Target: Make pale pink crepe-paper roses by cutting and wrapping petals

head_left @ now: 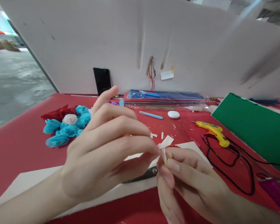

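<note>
The left hand [102,155] has its fingers [140,144] stretched long and close together. Their tips pinch the top of a small white paper strip [164,150]. The right hand [189,180] holds the lower end of the same strip between thumb and forefinger, closed narrow, with the other fingers curled under. Both hands meet above the middle of the red counter [21,146], over a flat white sheet [25,182] where dark metal scissors [144,175] lie. A yellow plastic glue gun [212,130] lies to the right, and a heap of blue paper flowers [65,129] to the left.
</note>
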A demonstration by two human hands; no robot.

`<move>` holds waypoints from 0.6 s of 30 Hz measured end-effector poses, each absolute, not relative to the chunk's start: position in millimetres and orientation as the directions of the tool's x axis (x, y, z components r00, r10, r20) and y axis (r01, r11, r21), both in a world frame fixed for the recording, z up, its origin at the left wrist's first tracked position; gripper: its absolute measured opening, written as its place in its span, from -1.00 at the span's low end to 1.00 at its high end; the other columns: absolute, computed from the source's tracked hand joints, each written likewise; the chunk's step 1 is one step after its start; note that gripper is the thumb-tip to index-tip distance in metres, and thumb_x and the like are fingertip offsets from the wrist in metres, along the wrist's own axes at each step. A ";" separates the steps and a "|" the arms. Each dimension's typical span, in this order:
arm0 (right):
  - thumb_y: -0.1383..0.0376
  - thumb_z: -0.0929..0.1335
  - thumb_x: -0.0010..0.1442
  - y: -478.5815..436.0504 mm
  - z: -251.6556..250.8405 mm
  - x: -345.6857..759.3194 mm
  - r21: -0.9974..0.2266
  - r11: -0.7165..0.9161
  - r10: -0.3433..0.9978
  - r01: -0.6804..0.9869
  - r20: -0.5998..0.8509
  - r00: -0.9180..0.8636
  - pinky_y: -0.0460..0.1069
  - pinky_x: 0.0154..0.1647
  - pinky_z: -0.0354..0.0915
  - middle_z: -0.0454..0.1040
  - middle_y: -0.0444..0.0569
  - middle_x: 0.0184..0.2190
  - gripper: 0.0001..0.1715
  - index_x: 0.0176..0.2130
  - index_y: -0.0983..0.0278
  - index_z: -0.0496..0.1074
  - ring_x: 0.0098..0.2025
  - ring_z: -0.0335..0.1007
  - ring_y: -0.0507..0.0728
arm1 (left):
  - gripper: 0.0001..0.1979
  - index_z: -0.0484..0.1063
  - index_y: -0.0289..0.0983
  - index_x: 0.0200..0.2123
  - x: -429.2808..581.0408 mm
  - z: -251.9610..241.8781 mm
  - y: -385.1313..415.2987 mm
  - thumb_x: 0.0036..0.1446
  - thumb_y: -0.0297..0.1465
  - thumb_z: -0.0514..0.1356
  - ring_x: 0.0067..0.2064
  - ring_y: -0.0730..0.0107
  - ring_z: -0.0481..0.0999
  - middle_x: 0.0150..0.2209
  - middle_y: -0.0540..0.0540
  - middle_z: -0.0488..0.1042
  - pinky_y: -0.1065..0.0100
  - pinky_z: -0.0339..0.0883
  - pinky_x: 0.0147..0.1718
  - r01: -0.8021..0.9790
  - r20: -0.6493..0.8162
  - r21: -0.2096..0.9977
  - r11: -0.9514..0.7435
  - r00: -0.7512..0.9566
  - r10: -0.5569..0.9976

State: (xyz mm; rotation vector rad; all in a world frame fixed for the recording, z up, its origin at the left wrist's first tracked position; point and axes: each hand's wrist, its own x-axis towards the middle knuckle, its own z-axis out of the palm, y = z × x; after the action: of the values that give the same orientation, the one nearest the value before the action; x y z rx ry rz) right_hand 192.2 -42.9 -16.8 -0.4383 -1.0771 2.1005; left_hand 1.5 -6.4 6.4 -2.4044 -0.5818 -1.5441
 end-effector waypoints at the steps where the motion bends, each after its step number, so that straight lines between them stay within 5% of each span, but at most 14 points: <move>1: 0.21 0.28 0.40 -43.0 -17.5 191.7 -0.794 -0.396 0.735 -0.461 0.027 -0.677 -0.16 -0.49 0.31 0.41 -0.18 -0.60 -0.70 -0.37 0.27 0.36 -0.60 0.30 -0.05 | -0.88 0.47 -0.21 -0.38 2.0 5.4 -6.6 0.14 -0.52 0.32 -0.29 0.51 0.48 -0.43 0.15 0.51 0.15 0.19 0.34 0.452 0.904 0.027 -0.892 0.369 0.215; 12: 0.25 0.26 0.43 -40.3 -17.8 194.1 -0.800 -0.376 0.697 -0.468 0.088 -0.711 -0.20 -0.44 0.32 0.34 -0.25 -0.65 -0.72 -0.33 0.28 0.38 -0.63 0.27 -0.09 | -0.78 0.50 -0.22 -0.32 1.2 12.9 -4.7 -0.01 -0.59 0.38 -0.30 0.50 0.45 -0.36 0.13 0.57 0.23 0.23 0.30 0.467 0.908 -0.017 -0.884 0.377 0.182; 18: 0.26 0.25 0.43 -39.9 -23.2 190.6 -0.770 -0.349 0.723 -0.534 0.141 -0.677 -0.21 -0.50 0.29 0.32 -0.24 -0.68 -0.70 -0.33 0.30 0.39 -0.66 0.21 -0.09 | -0.87 0.52 -0.19 -0.32 -1.6 7.7 -2.7 0.13 -0.54 0.31 -0.26 0.42 0.44 -0.37 0.13 0.59 0.04 0.07 0.37 0.485 0.908 -0.091 -0.870 0.399 0.127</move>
State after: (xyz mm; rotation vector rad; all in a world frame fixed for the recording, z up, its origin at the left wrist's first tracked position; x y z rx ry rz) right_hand 190.6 -39.9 -23.2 -0.2861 -1.0690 2.0719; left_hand -1.6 -2.7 7.7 -2.3197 -0.5308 -1.4613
